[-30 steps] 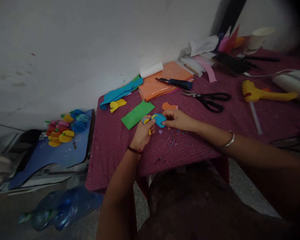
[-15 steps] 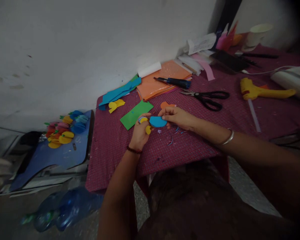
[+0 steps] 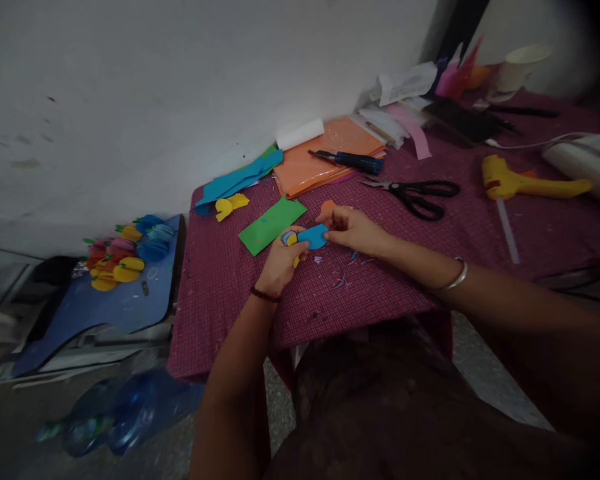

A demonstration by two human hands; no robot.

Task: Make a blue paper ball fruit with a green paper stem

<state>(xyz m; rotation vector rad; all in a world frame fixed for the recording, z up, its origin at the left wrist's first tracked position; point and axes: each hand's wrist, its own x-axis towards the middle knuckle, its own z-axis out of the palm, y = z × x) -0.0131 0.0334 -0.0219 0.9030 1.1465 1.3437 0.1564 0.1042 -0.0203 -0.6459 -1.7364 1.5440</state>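
Observation:
Between my hands is a blue paper piece (image 3: 312, 236) with a rounded right end. My left hand (image 3: 279, 261) is closed on its left end, and a few yellow and pale paper pieces (image 3: 290, 238) show among the same fingers. My right hand (image 3: 353, 230) pinches the blue piece at its right edge. Behind that hand's fingertips lies an orange paper scrap (image 3: 327, 207), partly covered. A green paper rectangle (image 3: 273, 225) rests just beyond my left hand. Small paper snippets (image 3: 341, 280) are scattered on the tablecloth (image 3: 220, 293) below.
Black-handled scissors (image 3: 415, 195) and a utility knife (image 3: 350, 161) lie farther back, the knife on orange sheets (image 3: 300, 170). At right is a yellow glue gun (image 3: 530, 183). Coloured paper shapes (image 3: 125, 257) sit on a blue board (image 3: 130, 307) at left, above large plastic bottles (image 3: 130, 410).
My left thumb now lies over the blue piece's left end, where its whole half-round outline showed before. The two hands are closer together, and the view has shifted slightly.

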